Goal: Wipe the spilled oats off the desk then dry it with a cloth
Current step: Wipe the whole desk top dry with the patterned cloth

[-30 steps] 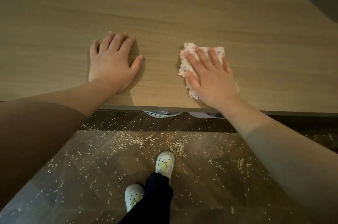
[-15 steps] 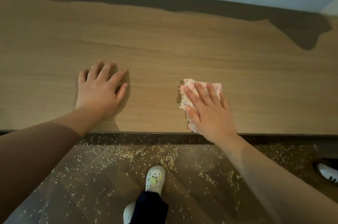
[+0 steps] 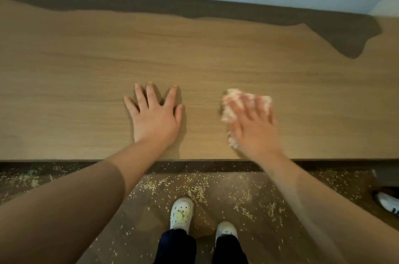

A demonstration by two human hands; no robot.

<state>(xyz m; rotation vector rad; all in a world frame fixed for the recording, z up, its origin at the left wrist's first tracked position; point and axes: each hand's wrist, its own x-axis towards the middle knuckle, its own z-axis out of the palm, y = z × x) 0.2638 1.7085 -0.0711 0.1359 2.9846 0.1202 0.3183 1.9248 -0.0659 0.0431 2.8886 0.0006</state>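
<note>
I am drying the counter (image 3: 86, 69), I judge, since the oats (image 3: 194, 190) are lying on the floor (image 3: 133, 240) below my wrists. My left hand (image 3: 154, 119) is resting flat, fingers (image 3: 151, 96) splayed wide and holding nothing, while my right hand (image 3: 254, 127) is pressing the patterned cloth (image 3: 228, 109) under straight fingers. Next I am likely needing to push it beyond my fingertips. Against half a second ago, my left hand is sitting nearer the right and my right is blurring mid-sweep.
</note>
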